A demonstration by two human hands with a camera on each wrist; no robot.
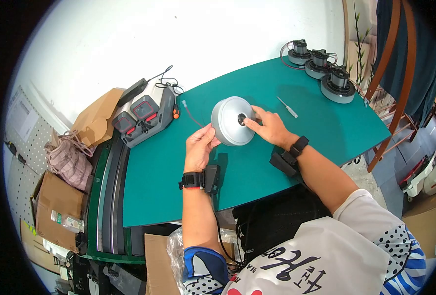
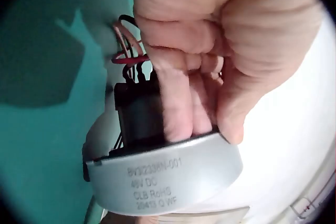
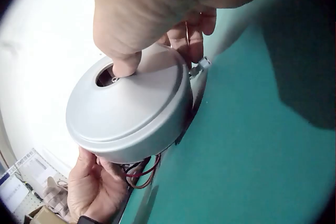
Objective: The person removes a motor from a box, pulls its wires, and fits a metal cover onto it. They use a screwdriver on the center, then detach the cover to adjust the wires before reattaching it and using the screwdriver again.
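A silver blower motor (image 1: pixel 232 133) is held up over the green table, its domed face with the central hole toward the head camera. My left hand (image 1: pixel 200 149) grips its lower left rim, thumb outside and fingers behind. In the left wrist view, printed text including "48V DC" marks the motor's side wall (image 2: pixel 163 179), and a black housing (image 2: pixel 140 116) with red and black wires (image 2: pixel 126 56) shows behind. The thumb of my right hand (image 1: pixel 271 129) lies at the edge of the central hole (image 3: pixel 107 77); its other fingers reach round the far rim, beside a pale connector (image 3: pixel 201 66).
Three similar motors (image 1: pixel 338 87) stand at the table's back right. A small screwdriver (image 1: pixel 288 107) lies right of the hands. A grey and black machine (image 1: pixel 146 115), an orange-handled tool (image 1: pixel 175 112) and a cardboard box (image 1: pixel 94 115) are at the left. The green table (image 1: pixel 169 196) ends near my body.
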